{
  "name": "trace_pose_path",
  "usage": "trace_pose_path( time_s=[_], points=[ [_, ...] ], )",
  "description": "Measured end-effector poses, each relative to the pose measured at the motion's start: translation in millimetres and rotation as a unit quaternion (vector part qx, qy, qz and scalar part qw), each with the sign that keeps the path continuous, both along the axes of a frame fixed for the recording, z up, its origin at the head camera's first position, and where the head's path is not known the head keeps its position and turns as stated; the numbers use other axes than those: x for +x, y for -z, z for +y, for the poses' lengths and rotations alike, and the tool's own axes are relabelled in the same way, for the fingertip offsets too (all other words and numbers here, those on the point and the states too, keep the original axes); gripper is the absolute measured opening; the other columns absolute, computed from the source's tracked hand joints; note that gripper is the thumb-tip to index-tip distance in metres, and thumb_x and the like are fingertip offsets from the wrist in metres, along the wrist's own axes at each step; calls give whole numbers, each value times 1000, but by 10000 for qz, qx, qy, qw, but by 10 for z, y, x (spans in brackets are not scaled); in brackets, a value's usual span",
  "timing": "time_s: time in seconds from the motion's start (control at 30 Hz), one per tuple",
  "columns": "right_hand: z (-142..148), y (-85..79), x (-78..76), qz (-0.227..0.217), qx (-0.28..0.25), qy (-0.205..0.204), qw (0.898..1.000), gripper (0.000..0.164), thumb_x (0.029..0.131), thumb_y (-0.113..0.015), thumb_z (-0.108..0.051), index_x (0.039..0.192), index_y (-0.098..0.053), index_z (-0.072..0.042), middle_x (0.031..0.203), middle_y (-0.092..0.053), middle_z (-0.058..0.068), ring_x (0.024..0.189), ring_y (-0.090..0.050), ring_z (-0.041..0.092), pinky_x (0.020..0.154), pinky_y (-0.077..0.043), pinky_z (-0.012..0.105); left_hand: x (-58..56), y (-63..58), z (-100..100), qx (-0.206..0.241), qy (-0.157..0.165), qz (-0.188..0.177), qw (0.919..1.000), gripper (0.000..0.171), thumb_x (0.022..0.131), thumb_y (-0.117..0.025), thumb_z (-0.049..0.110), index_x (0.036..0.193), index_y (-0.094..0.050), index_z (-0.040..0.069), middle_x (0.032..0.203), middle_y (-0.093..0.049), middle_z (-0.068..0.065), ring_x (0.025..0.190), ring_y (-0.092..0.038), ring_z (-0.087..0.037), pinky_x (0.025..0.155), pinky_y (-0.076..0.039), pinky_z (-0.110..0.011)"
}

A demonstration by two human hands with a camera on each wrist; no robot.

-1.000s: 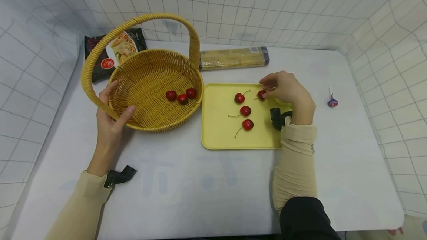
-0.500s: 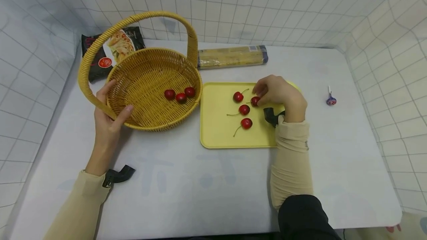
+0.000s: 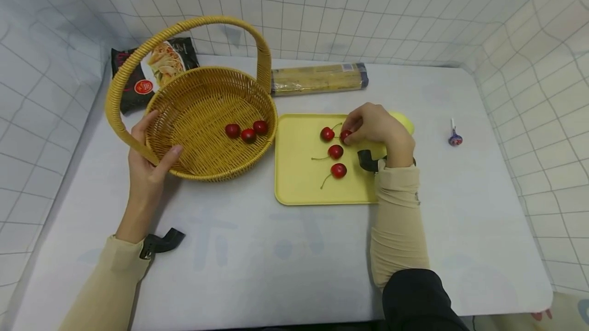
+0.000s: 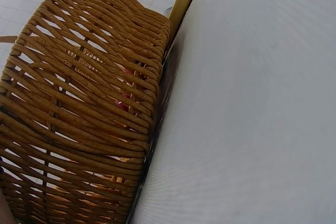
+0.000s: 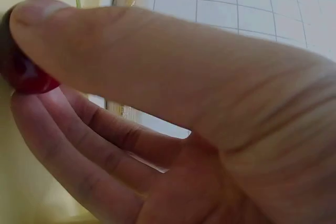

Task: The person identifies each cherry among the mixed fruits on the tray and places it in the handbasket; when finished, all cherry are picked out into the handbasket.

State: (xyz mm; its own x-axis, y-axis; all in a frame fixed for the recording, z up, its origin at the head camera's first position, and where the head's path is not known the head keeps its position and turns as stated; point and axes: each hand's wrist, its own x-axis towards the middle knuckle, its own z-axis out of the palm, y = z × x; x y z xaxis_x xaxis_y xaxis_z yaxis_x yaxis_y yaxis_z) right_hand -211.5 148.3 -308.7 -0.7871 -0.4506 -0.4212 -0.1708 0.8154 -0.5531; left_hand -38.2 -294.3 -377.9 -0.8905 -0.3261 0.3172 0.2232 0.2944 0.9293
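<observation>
My left hand (image 3: 148,170) grips the near-left rim of a yellow wicker basket (image 3: 198,141), its thumb over the edge inside. Three red cherries (image 3: 248,135) lie in the basket's right side. Over a yellow tray (image 3: 299,188), my right hand (image 3: 375,125) pinches a stemmed cherry (image 5: 26,74) between thumb and fingers, as the right wrist view shows up close. Three more cherries lie on the tray to its left: an upper one (image 3: 327,134), a middle one (image 3: 335,152) and a lower one (image 3: 338,170), each with a green stem.
Behind the basket lies a black food packet (image 3: 167,62). A long, yellowish plastic-wrapped pack (image 3: 317,79) lies along the back. A lollipop (image 3: 455,139) is on the white table (image 3: 294,264) at the right. A yellow-green rounded object (image 3: 404,122) shows behind the right hand.
My right hand has moved left across the tray with the cherry, bringing it close to the upper cherry. My left hand keeps its hold on the basket.
</observation>
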Motion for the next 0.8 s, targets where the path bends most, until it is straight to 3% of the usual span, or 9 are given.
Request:
trace_pose_path(
  time_s=[0.3,0.53,0.8],
  points=[
    [52,-42,14,89,-32,40,9999,13,90,-83,-15,102,-80,-10,102,-75,7,97,-60,26,87,-47,39,-12,36,-27,20,-15,-89,10000,74,88,-69,7,158,-45,12,163,-42,-10,154,-33,-22,126,-17,-31],
    [27,-120,32,627,-305,-59,9976,20,90,-85,-19,105,-79,-9,104,-77,8,98,-64,25,86,-48,39,-7,9,-11,-30,-14,-114,9999,74,89,-69,8,158,-44,12,163,-41,-10,154,-33,-22,126,-17,-31],
    [-104,-151,57,1231,-1544,65,9803,15,91,-83,-18,103,-78,-10,104,-75,6,97,-71,20,89,-59,36,-4,8,-11,-37,-19,-113,9999,74,89,-69,8,158,-44,11,163,-41,-11,154,-33,-24,126,-19,-31]
  ],
)
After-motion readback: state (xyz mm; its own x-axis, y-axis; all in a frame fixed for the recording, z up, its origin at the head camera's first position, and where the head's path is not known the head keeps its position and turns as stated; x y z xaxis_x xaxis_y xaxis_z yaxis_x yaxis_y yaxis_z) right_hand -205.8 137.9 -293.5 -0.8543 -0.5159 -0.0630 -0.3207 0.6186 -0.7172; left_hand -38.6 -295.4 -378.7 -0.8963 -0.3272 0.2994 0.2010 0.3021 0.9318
